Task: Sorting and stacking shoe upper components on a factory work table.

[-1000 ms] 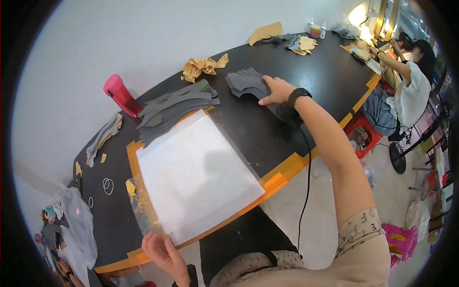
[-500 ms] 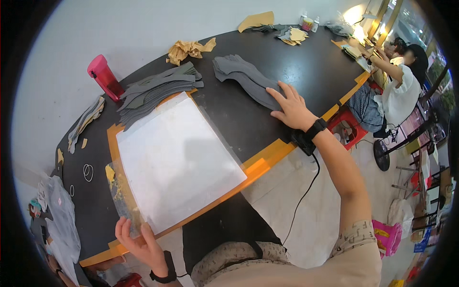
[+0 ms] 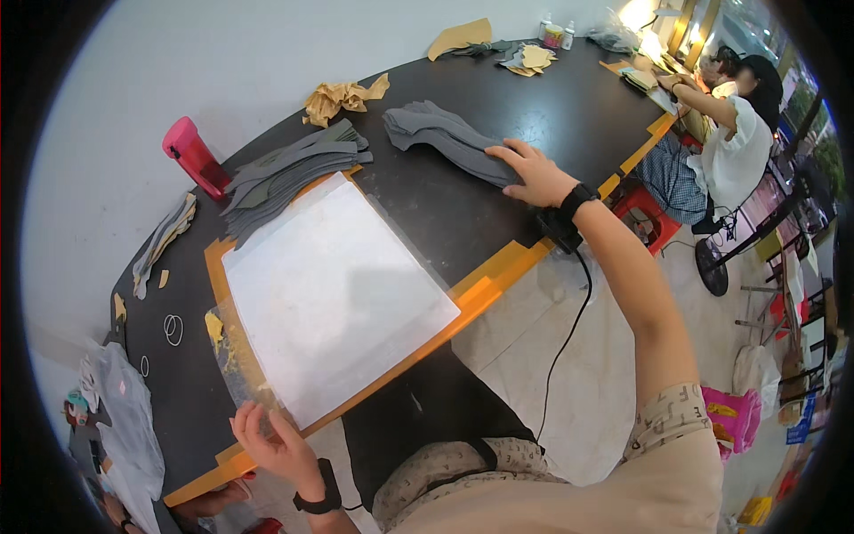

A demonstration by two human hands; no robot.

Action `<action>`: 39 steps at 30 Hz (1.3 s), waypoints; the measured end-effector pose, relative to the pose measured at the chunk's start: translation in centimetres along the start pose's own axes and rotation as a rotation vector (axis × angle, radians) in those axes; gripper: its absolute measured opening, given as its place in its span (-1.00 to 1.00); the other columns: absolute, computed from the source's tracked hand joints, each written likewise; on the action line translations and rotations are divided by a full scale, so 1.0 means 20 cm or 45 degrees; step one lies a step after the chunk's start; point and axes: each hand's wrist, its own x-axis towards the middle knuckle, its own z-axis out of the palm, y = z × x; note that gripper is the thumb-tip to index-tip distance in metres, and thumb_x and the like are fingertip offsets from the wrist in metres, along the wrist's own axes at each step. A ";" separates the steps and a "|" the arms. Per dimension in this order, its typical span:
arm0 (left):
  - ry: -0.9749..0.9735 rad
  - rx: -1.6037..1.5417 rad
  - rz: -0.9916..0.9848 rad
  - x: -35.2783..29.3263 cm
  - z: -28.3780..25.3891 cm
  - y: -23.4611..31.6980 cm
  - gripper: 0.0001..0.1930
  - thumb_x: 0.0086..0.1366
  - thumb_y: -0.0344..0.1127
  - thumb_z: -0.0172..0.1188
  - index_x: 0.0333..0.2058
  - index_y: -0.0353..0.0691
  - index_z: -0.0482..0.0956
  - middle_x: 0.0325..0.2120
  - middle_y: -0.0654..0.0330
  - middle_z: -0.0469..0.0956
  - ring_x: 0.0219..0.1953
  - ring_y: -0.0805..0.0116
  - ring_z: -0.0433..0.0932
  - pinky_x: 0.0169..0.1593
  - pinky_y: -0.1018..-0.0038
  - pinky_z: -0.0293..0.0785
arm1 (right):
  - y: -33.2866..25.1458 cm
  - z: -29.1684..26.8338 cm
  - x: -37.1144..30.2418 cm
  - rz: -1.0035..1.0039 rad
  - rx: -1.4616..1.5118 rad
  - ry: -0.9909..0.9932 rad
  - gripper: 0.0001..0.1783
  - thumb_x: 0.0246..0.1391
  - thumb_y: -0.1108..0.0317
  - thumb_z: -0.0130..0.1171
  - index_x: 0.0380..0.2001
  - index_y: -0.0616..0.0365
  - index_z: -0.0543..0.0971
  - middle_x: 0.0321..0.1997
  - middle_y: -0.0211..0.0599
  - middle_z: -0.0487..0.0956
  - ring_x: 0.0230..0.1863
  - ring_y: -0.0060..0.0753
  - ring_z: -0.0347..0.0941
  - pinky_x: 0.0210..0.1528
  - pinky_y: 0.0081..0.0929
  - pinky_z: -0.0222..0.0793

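My right hand (image 3: 539, 176) is at the near right end of a stack of long, curved dark grey pieces (image 3: 445, 138), probably fabric or leather. Its fingers lie over the top of that end, and the thumb is at the side edge. My left hand (image 3: 277, 443) hovers by the near left corner of a white sheet (image 3: 342, 289), holding nothing, its fingers loosely bent and apart. The sheet lies on a board edged with orange tape, under or beside a clear film. Beyond it sits a larger fanned stack of similar grey pieces (image 3: 294, 173).
On the dark table (image 3: 480, 218) stand a pink bottle (image 3: 196, 158) and crumpled brown paper (image 3: 345, 98). Rubber bands (image 3: 173, 330) and a clear plastic bag (image 3: 127, 414) lie left. A black device (image 3: 558, 230) with a cable is at the front edge. Another person (image 3: 734, 142) sits far right.
The whole view has shifted slightly. My right hand's fingers have drawn closer together on the end of the grey stack. My left hand's fingers remain bent near the sheet's corner.
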 end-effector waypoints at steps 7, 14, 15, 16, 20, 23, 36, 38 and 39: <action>0.006 0.098 0.289 0.01 -0.02 -0.04 -0.86 0.08 -0.56 0.01 -0.33 -0.33 0.40 -0.24 0.10 0.40 -0.13 0.18 0.36 0.14 0.21 0.07 | -0.13 -0.04 0.13 0.275 -0.202 -0.093 -0.03 -0.33 -0.13 0.27 0.18 -0.33 0.05 0.18 0.03 0.14 0.20 0.15 0.03 0.15 0.06 -0.06; 0.018 0.194 0.454 0.01 -0.02 -0.04 -0.86 0.07 -0.57 0.01 -0.36 -0.28 0.42 -0.31 0.14 0.44 -0.19 0.19 0.41 0.18 0.10 -0.01 | -0.04 -0.03 0.18 0.269 -0.069 -0.159 -0.09 -0.28 0.00 0.26 0.18 -0.23 0.06 -0.04 0.07 0.36 -0.01 0.10 0.30 0.01 -0.16 0.25; 0.017 0.196 0.453 0.01 -0.02 -0.04 -0.86 0.07 -0.57 0.01 -0.36 -0.28 0.42 -0.31 0.14 0.44 -0.19 0.19 0.41 0.18 0.10 -0.01 | -0.06 -0.03 0.17 0.237 -0.087 -0.124 -0.11 -0.28 0.05 0.25 0.17 -0.21 0.08 -0.08 0.08 0.39 -0.04 0.09 0.33 -0.02 -0.19 0.29; 0.025 0.195 0.460 0.01 -0.02 -0.05 -0.86 0.07 -0.58 0.00 -0.36 -0.28 0.42 -0.31 0.14 0.44 -0.19 0.20 0.42 0.19 0.10 -0.01 | -0.08 -0.04 0.16 0.237 -0.086 -0.127 -0.11 -0.28 0.05 0.25 0.17 -0.21 0.08 -0.08 0.08 0.39 -0.04 0.09 0.33 -0.02 -0.19 0.29; 0.012 0.189 0.469 0.01 -0.03 -0.04 -0.85 0.07 -0.60 0.00 -0.35 -0.27 0.43 -0.32 0.15 0.44 -0.20 0.21 0.43 0.19 0.11 -0.01 | -0.10 -0.05 0.13 0.210 -0.088 -0.090 -0.15 -0.28 0.14 0.23 0.15 -0.10 0.11 -0.20 0.10 0.46 -0.14 0.09 0.38 -0.07 -0.20 0.32; 0.015 0.173 0.477 0.01 -0.02 -0.04 -0.84 0.07 -0.60 0.00 -0.35 -0.28 0.44 -0.32 0.15 0.45 -0.21 0.21 0.43 0.19 0.12 -0.01 | -0.08 -0.04 0.09 0.154 -0.068 -0.070 -0.15 -0.28 0.17 0.22 0.15 -0.06 0.11 -0.27 0.13 0.48 -0.21 0.09 0.41 -0.11 -0.21 0.33; 0.014 0.224 0.486 0.00 -0.02 -0.05 -0.85 0.07 -0.60 0.01 -0.35 -0.28 0.45 -0.32 0.14 0.45 -0.21 0.21 0.44 0.18 0.13 0.02 | -0.18 -0.02 -0.16 -0.027 -0.202 0.349 -0.15 -0.32 0.18 0.30 0.13 -0.17 0.17 0.11 -0.02 0.17 0.19 0.02 0.02 0.15 -0.07 -0.06; -0.005 0.254 0.490 0.01 -0.02 -0.04 -0.85 0.07 -0.59 0.01 -0.35 -0.28 0.45 -0.32 0.14 0.46 -0.21 0.21 0.43 0.18 0.13 0.02 | -0.21 0.02 -0.21 -0.031 -0.131 0.430 -0.22 -0.32 0.22 0.29 0.08 -0.15 0.25 0.11 -0.03 0.15 0.19 -0.01 0.01 0.16 -0.10 -0.07; -0.009 0.253 0.491 0.01 -0.02 -0.04 -0.85 0.07 -0.59 0.01 -0.35 -0.28 0.45 -0.32 0.14 0.46 -0.21 0.21 0.43 0.18 0.13 0.02 | -0.23 0.05 -0.23 -0.022 -0.107 0.536 -0.27 -0.31 0.24 0.29 0.05 -0.12 0.28 0.11 -0.03 0.15 0.18 0.01 0.01 0.16 -0.10 -0.06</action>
